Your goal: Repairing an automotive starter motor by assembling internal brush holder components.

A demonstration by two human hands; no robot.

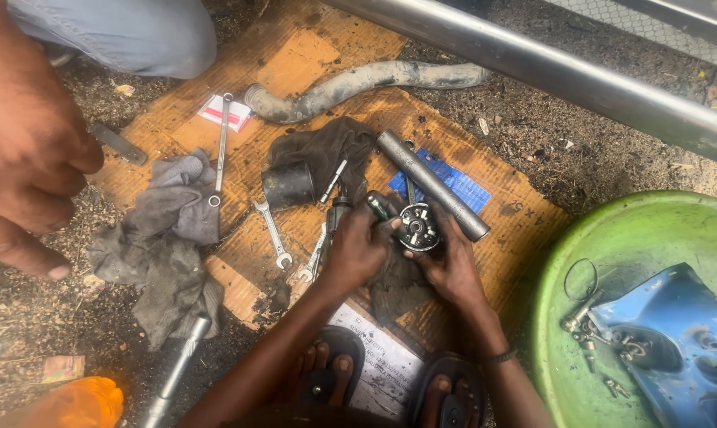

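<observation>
My left hand (357,250) is closed around a green-handled screwdriver (378,206), its tip against a round metal part (418,227). My right hand (451,265) grips that part from the right and below. Both hands hover over a dark rag (396,289) on a sheet of cardboard (311,55). My sandalled feet show just below them. A shiny metal tube (430,184) lies right behind the part, over a blue wrapper (462,186).
A co-worker's hand (25,158) looms at the left, a jeans-clad knee above it. Wrenches (273,234), a black cup (287,185), grey rags (168,238) and a grey hose (358,83) lie on the cardboard. A green basin (612,238) holds a blue part (676,333) and bolts. A steel bar (573,79) crosses the top.
</observation>
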